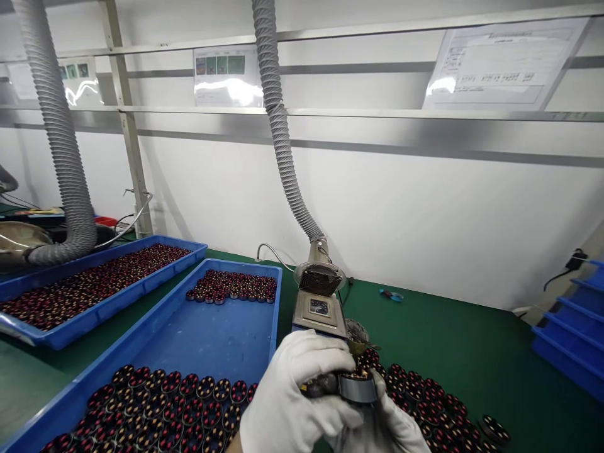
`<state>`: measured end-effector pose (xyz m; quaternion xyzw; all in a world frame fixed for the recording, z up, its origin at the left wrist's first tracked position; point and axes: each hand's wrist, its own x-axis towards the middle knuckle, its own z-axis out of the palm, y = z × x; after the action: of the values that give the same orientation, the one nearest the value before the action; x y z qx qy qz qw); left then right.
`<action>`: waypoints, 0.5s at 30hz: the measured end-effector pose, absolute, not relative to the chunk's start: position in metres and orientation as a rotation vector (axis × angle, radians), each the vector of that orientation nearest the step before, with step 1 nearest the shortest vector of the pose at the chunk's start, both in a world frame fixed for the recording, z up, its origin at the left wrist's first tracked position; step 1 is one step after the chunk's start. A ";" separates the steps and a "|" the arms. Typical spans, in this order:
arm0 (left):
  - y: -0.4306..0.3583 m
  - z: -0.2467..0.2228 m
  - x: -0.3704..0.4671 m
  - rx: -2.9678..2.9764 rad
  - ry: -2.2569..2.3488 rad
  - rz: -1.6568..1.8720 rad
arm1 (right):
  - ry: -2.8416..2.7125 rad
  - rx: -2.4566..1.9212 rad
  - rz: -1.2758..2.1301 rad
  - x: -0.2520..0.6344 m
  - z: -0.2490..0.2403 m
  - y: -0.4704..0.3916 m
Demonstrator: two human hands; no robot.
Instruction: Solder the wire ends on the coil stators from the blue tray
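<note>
My left hand (297, 390), in a white glove, is closed with its fingers and thumb round dark, partly hidden round parts. A round coil-wound motor part (357, 387) with a grey metal rim and copper-coloured inside sits between both hands. My right hand (399, 418), also gloved in white, grips it from the right, its lower fingers blurred. Just beyond the hands stands a small metal solder pot (321, 314) with a square dark recess on top. Many like parts (425, 402), black with red and copper-coloured spots, lie on the green table to the right.
A blue tray (202, 333) at left holds rows of these parts; another full blue tray (56, 340) lies farther left. A grey extraction hose (280, 132) hangs over the pot. Cutters (391, 295) lie behind, and stacked blue trays (573, 333) stand at right.
</note>
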<state>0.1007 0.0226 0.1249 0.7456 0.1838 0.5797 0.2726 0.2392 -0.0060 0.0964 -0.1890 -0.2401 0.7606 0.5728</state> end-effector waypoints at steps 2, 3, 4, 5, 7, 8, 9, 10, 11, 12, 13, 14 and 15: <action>0.024 0.128 0.099 1.949 0.444 1.538 | -0.595 -0.466 1.783 0.242 0.090 -0.005; 0.024 0.128 0.098 1.913 0.443 1.498 | -0.613 -0.473 1.789 0.244 0.086 -0.005; 0.025 0.128 0.097 1.866 0.453 1.465 | -0.631 -0.481 1.796 0.246 0.083 -0.005; 0.025 0.128 0.097 1.808 0.461 1.455 | -0.647 -0.488 1.802 0.248 0.081 -0.005; 0.027 0.125 0.098 1.663 0.470 1.480 | -0.668 -0.498 1.812 0.249 0.078 -0.004; 0.028 0.124 0.098 1.586 0.470 1.497 | -0.680 -0.500 1.819 0.249 0.079 -0.004; 0.029 0.122 0.098 1.508 0.461 1.523 | -0.696 -0.499 1.830 0.249 0.081 -0.004; 0.031 0.121 0.097 1.438 0.445 1.555 | -0.712 -0.493 1.847 0.247 0.084 -0.004; 0.032 0.121 0.095 1.381 0.446 1.576 | -0.724 -0.479 1.868 0.246 0.088 -0.004; 0.032 0.121 0.093 1.342 0.459 1.584 | -0.729 -0.458 1.888 0.244 0.093 -0.004; 0.033 0.121 0.091 1.322 0.478 1.570 | -0.726 -0.434 1.903 0.242 0.097 -0.005; 0.032 0.122 0.088 1.326 0.499 1.522 | -0.720 -0.413 1.908 0.241 0.101 -0.006; 0.031 0.123 0.087 1.342 0.533 1.447 | -0.709 -0.401 1.900 0.241 0.104 -0.007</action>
<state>0.0867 0.0310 0.1227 0.5602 0.2226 0.6039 0.5214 0.2410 -0.0069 0.1036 -0.1665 -0.2947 0.7896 0.5118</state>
